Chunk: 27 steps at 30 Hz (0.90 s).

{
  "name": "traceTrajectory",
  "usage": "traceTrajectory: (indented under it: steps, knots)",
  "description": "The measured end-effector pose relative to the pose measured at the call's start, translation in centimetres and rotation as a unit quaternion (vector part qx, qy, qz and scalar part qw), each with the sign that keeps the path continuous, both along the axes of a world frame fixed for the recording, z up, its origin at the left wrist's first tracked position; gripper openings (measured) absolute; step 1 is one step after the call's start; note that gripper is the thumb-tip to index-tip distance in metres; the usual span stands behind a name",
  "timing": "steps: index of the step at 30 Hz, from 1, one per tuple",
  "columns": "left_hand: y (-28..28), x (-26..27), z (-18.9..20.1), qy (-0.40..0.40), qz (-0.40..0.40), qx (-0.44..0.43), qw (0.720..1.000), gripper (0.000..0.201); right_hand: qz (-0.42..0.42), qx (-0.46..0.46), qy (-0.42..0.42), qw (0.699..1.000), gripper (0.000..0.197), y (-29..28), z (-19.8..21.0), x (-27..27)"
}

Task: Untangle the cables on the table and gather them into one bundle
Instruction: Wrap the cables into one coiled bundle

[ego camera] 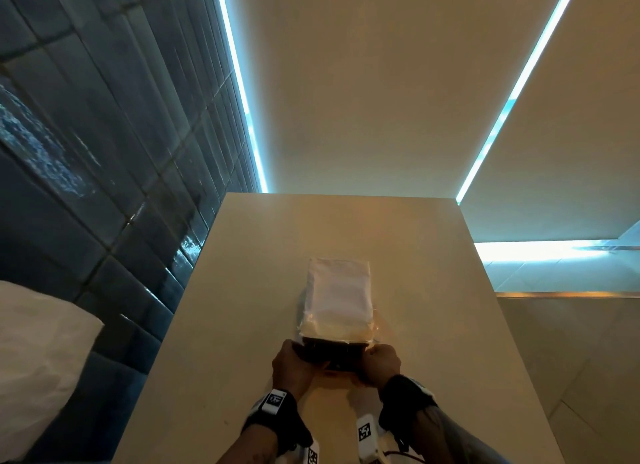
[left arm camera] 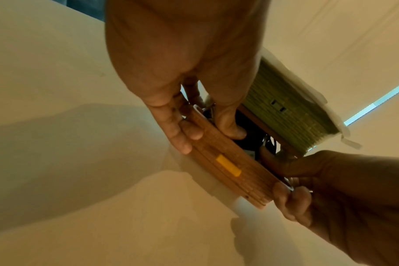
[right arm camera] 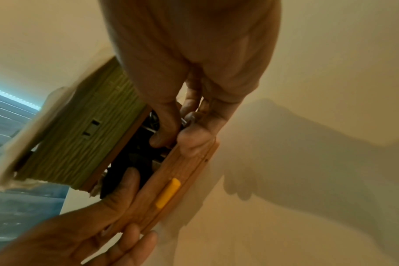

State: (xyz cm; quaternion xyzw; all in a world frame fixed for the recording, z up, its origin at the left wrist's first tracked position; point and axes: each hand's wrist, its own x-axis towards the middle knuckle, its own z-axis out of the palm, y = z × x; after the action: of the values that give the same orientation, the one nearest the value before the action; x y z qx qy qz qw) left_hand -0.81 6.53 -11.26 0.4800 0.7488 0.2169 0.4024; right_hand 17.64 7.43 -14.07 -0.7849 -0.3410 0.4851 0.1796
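Observation:
A hinged box point(ego camera: 337, 297) lies on the beige table point(ego camera: 225, 325), its white-covered lid half raised. The wrist views show a green ribbed lid point(left arm camera: 285, 108) and a brown base rim with a yellow tab point(left arm camera: 228, 165). Dark contents with thin black wires point(left arm camera: 251, 140) fill the gap between them; they look like cables, mostly hidden. My left hand point(ego camera: 294, 363) grips the near left of the base rim, thumb inside and fingers point(left arm camera: 182, 136) outside. My right hand point(ego camera: 379, 361) pinches the near right of the same rim point(right arm camera: 189, 162), thumb inside the opening.
A dark blue tiled surface point(ego camera: 86, 151) runs along the table's left edge. Something white and crinkled point(ego camera: 34, 359) sits at the far left. The table's right edge point(ego camera: 485, 290) drops to a lower pale surface. Bright light strips point(ego camera: 242, 99) cross the background.

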Motion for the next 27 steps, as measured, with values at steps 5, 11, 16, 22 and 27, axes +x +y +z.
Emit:
traceTrajectory:
  steps: [5,11,16,22,27]
  knots:
    - [0.0,-0.2,-0.1,-0.054,0.009,0.039,0.998,0.038,-0.044,-0.005,0.036,0.998,0.027,1.2,0.4,0.1]
    - [0.3,-0.6,-0.8,-0.048,0.044,0.048,0.997,0.035,-0.058,-0.003,0.05,0.997,0.02,0.9,1.3,-0.3]
    - [1.3,-0.7,-0.8,-0.099,0.092,0.001,0.991,0.035,-0.069,0.027,0.078,0.994,0.029,0.8,0.0,0.1]
    - [1.7,-0.9,-0.4,-0.076,-0.001,0.07,0.995,0.04,-0.066,0.09,0.111,0.988,0.038,-0.5,3.4,-0.3]
    - [2.2,-1.6,-0.2,0.01,-0.115,0.075,0.99,0.048,0.137,0.125,-0.037,0.982,0.058,-0.1,3.0,0.4]
